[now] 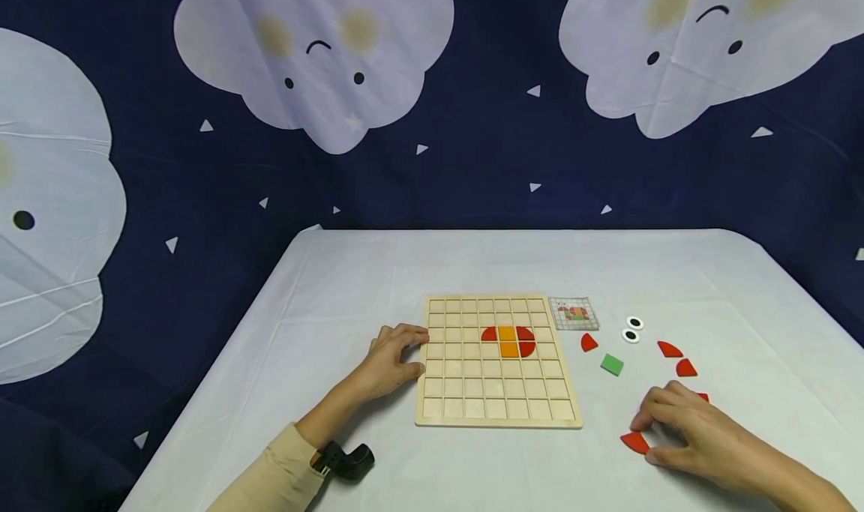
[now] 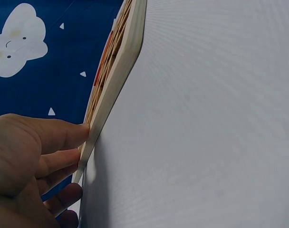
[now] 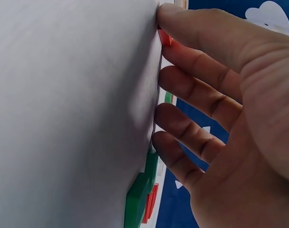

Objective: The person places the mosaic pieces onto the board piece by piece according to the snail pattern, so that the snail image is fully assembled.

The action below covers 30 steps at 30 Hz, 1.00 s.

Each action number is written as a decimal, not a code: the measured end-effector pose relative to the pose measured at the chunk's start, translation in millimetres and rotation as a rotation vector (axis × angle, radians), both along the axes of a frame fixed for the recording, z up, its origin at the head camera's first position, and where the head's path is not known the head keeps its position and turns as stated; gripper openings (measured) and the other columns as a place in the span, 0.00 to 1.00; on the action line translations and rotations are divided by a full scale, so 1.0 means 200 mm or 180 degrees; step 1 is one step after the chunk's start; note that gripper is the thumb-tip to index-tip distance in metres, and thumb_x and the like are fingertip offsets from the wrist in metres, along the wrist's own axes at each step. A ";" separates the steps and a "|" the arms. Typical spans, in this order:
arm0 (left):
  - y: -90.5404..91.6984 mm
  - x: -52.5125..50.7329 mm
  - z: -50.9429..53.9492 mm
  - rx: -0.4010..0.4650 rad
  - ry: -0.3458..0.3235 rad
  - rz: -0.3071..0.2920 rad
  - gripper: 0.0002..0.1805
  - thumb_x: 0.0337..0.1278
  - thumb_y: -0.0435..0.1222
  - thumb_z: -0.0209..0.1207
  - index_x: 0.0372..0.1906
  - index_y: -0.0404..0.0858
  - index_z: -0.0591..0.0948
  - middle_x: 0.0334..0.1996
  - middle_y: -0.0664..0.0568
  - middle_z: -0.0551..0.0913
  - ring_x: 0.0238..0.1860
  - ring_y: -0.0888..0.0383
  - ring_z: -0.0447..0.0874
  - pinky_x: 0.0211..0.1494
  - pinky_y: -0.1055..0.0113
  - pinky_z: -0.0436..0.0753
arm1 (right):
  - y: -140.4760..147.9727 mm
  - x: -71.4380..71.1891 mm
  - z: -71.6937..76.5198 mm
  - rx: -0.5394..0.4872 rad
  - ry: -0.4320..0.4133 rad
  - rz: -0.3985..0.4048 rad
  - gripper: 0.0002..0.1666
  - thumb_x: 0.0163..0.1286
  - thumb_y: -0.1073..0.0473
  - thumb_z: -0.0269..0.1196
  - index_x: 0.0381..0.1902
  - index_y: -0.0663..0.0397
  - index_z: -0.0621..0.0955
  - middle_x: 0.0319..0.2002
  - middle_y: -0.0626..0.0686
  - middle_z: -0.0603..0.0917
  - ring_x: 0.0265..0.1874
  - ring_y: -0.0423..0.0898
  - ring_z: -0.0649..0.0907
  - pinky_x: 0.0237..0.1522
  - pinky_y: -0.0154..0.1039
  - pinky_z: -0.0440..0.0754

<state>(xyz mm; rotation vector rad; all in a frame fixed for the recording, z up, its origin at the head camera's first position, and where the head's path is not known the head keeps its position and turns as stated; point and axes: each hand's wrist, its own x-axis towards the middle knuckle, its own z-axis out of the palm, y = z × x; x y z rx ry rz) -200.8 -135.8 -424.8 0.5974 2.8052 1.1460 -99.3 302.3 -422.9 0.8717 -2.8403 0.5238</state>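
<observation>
A wooden grid board point(image 1: 499, 426) lies on the white table, with red quarter-circle pieces point(image 1: 526, 348) and orange square pieces point(image 1: 509, 349) set in its upper middle cells. My left hand point(image 1: 388, 362) touches the board's left edge with its fingertips; in the left wrist view the fingers point(image 2: 63, 135) rest against the wooden rim. Right of the board, my right hand point(image 1: 698, 433) pinches a red quarter-circle piece point(image 1: 634, 442) at the table between thumb and index finger. The right wrist view shows that red piece point(image 3: 165, 38) between them, the other fingers spread.
A small printed pattern card point(image 1: 574, 314) lies by the board's upper right corner. Further right are two eye pieces point(image 1: 631, 336), a green square point(image 1: 612, 364) and loose red pieces point(image 1: 685, 367). Green pieces point(image 3: 137, 199) show beneath the right hand in its wrist view.
</observation>
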 end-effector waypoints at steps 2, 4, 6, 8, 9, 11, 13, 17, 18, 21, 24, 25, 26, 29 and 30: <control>0.00 0.00 0.00 0.0004 0.0006 0.0001 0.24 0.47 0.33 0.64 0.55 0.39 0.79 0.59 0.56 0.75 0.50 0.58 0.64 0.49 0.62 0.58 | 0.00 0.00 0.00 -0.0036 0.0064 0.0035 0.19 0.45 0.48 0.74 0.32 0.24 0.77 0.34 0.26 0.73 0.36 0.27 0.65 0.34 0.25 0.66; 0.00 0.00 0.00 0.0012 0.0008 0.0002 0.24 0.47 0.33 0.64 0.55 0.39 0.79 0.59 0.56 0.75 0.50 0.58 0.64 0.49 0.62 0.58 | -0.01 0.00 0.00 -0.0065 0.0165 0.0058 0.19 0.44 0.49 0.75 0.32 0.24 0.77 0.33 0.26 0.73 0.36 0.27 0.65 0.35 0.23 0.65; 0.00 0.00 0.00 0.0020 0.0012 0.0003 0.24 0.47 0.33 0.64 0.55 0.39 0.79 0.59 0.56 0.75 0.49 0.58 0.64 0.49 0.62 0.58 | -0.02 -0.01 0.01 -0.0091 0.0250 0.0052 0.20 0.43 0.50 0.75 0.32 0.24 0.77 0.33 0.26 0.73 0.36 0.27 0.65 0.36 0.22 0.64; 0.00 0.00 0.00 0.0022 0.0012 -0.0001 0.24 0.47 0.33 0.64 0.55 0.39 0.79 0.59 0.56 0.75 0.50 0.58 0.64 0.49 0.62 0.58 | -0.05 -0.02 0.02 -0.0094 0.0302 -0.0001 0.20 0.44 0.50 0.75 0.32 0.23 0.77 0.33 0.25 0.72 0.36 0.27 0.66 0.36 0.23 0.65; 0.00 0.00 0.00 0.0022 0.0012 -0.0001 0.24 0.47 0.33 0.64 0.55 0.39 0.79 0.59 0.56 0.75 0.50 0.58 0.64 0.49 0.62 0.58 | -0.06 -0.02 0.03 -0.0105 0.0332 -0.0034 0.21 0.43 0.50 0.75 0.32 0.23 0.77 0.33 0.25 0.72 0.36 0.27 0.67 0.37 0.23 0.65; 0.00 0.00 0.00 0.0017 0.0015 -0.0001 0.24 0.47 0.33 0.64 0.55 0.39 0.79 0.59 0.56 0.75 0.50 0.58 0.64 0.49 0.62 0.58 | -0.10 -0.03 0.05 -0.0119 0.0314 -0.0129 0.21 0.44 0.50 0.75 0.32 0.23 0.77 0.33 0.26 0.72 0.36 0.27 0.68 0.37 0.24 0.66; 0.00 0.00 0.00 0.0016 0.0010 -0.0005 0.25 0.47 0.33 0.64 0.55 0.39 0.79 0.59 0.56 0.75 0.50 0.58 0.64 0.49 0.62 0.58 | -0.14 -0.05 0.07 -0.0138 0.0344 -0.0209 0.21 0.43 0.51 0.75 0.32 0.24 0.77 0.33 0.26 0.73 0.37 0.27 0.69 0.38 0.24 0.67; 0.00 0.00 0.00 0.0020 0.0011 -0.0004 0.25 0.47 0.33 0.64 0.55 0.39 0.79 0.59 0.56 0.75 0.50 0.58 0.64 0.50 0.62 0.58 | -0.26 -0.11 0.11 -0.0165 0.0394 -0.0283 0.20 0.44 0.53 0.75 0.33 0.27 0.79 0.34 0.27 0.74 0.39 0.29 0.70 0.42 0.29 0.70; 0.00 0.00 0.00 0.0021 0.0014 -0.0006 0.25 0.47 0.33 0.64 0.55 0.39 0.79 0.59 0.56 0.75 0.50 0.58 0.64 0.50 0.62 0.58 | -0.29 -0.13 0.12 -0.0160 0.0364 -0.0305 0.19 0.45 0.54 0.75 0.33 0.28 0.80 0.34 0.27 0.74 0.40 0.30 0.70 0.42 0.32 0.71; 0.00 0.00 0.00 0.0012 0.0033 -0.0009 0.25 0.47 0.32 0.64 0.55 0.38 0.79 0.59 0.55 0.75 0.50 0.58 0.64 0.50 0.62 0.58 | -0.38 -0.19 0.15 -0.0192 0.0259 -0.0304 0.15 0.47 0.54 0.73 0.33 0.33 0.82 0.34 0.30 0.76 0.41 0.34 0.73 0.43 0.39 0.73; 0.00 0.00 0.01 0.0012 0.0047 -0.0012 0.25 0.46 0.32 0.64 0.55 0.38 0.79 0.59 0.55 0.76 0.50 0.58 0.64 0.50 0.61 0.58 | -0.48 -0.26 0.16 -0.0241 0.0169 -0.0280 0.12 0.49 0.54 0.72 0.33 0.38 0.83 0.34 0.35 0.78 0.43 0.40 0.75 0.47 0.44 0.74; 0.00 0.00 0.01 0.0010 0.0055 -0.0013 0.25 0.46 0.32 0.64 0.55 0.37 0.79 0.59 0.55 0.76 0.50 0.58 0.64 0.50 0.61 0.58 | -0.51 -0.28 0.17 -0.0260 0.0163 -0.0255 0.11 0.49 0.54 0.72 0.33 0.40 0.83 0.34 0.37 0.79 0.42 0.41 0.75 0.47 0.45 0.74; 0.00 0.00 0.01 0.0012 0.0058 -0.0013 0.25 0.46 0.32 0.64 0.55 0.37 0.79 0.59 0.54 0.76 0.50 0.58 0.64 0.50 0.61 0.58 | -0.54 -0.30 0.17 -0.0269 0.0136 -0.0263 0.11 0.50 0.54 0.72 0.33 0.41 0.83 0.34 0.38 0.79 0.42 0.42 0.76 0.47 0.46 0.74; 0.00 0.00 0.01 0.0008 0.0068 -0.0008 0.25 0.46 0.32 0.64 0.54 0.37 0.79 0.59 0.54 0.76 0.50 0.58 0.65 0.50 0.61 0.58 | -0.63 -0.37 0.18 -0.0279 0.0131 -0.0245 0.09 0.51 0.54 0.71 0.32 0.43 0.84 0.34 0.40 0.80 0.40 0.43 0.75 0.46 0.45 0.73; 0.00 0.00 0.00 0.0007 0.0071 -0.0008 0.25 0.45 0.32 0.64 0.54 0.37 0.79 0.59 0.54 0.76 0.50 0.58 0.65 0.50 0.61 0.58 | -0.65 -0.39 0.18 -0.0283 0.0132 -0.0236 0.09 0.51 0.54 0.71 0.32 0.44 0.84 0.34 0.41 0.80 0.39 0.42 0.74 0.44 0.43 0.73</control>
